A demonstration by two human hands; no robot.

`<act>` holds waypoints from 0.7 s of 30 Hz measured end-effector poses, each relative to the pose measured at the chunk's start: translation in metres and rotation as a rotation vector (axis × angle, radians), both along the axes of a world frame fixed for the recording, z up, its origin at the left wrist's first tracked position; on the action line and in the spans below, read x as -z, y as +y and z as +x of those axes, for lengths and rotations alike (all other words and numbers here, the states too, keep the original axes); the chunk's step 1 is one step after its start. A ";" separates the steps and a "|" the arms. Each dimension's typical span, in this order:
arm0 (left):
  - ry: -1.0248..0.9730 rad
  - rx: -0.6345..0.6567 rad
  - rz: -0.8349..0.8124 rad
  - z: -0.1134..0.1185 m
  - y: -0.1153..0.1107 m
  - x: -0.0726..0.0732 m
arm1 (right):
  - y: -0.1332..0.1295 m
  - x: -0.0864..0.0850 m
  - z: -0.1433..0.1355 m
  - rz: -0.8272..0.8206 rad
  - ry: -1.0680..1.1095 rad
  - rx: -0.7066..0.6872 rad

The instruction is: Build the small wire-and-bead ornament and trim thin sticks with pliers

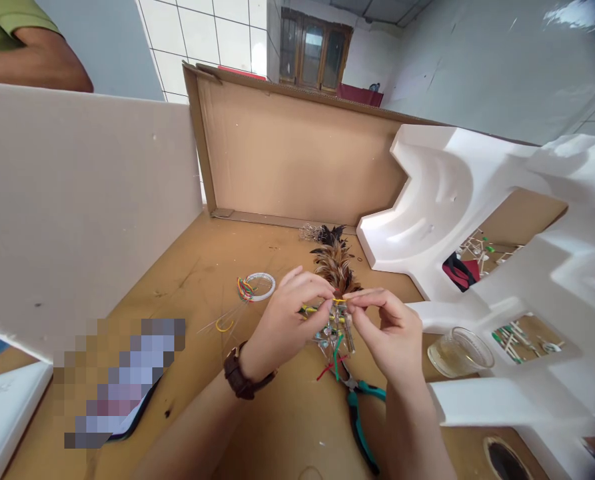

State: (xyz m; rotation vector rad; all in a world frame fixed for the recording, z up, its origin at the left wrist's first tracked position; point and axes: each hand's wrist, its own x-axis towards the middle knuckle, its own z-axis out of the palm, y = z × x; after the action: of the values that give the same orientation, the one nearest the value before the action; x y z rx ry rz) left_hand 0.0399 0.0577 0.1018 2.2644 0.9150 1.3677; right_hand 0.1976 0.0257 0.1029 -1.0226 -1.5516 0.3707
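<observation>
My left hand (294, 310), with a brown watch on its wrist, pinches one end of a short yellow wire (339, 301). The other end is between the thumb and finger of my right hand (390, 327). Just below the fingertips lies a cluster of clear and metallic small parts (334, 330), partly hidden by my left hand. A green wire (338, 348) and a red wire (326, 370) stick out of it. Behind my fingers is a bunch of brown and black feathers (336, 260). Pliers (360, 420) with teal handles lie below, their jaws close to the red wire.
A white ring with coloured wires (262, 287) lies left of my hands, near a curved yellow wire (224, 325). A blurred-out phone (132, 387) is at left. White foam packing (442, 220) and a glass of liquid (460, 352) stand at right. A cardboard wall (297, 153) rises behind.
</observation>
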 end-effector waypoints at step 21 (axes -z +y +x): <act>-0.211 0.301 -0.548 0.004 -0.006 -0.001 | 0.000 -0.003 0.009 -0.223 0.067 -0.118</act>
State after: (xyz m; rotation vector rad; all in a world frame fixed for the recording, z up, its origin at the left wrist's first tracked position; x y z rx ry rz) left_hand 0.0436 0.0521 0.1030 1.7222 0.7293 1.0404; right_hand 0.2063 0.0260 0.1063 -1.0803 -1.5375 0.6654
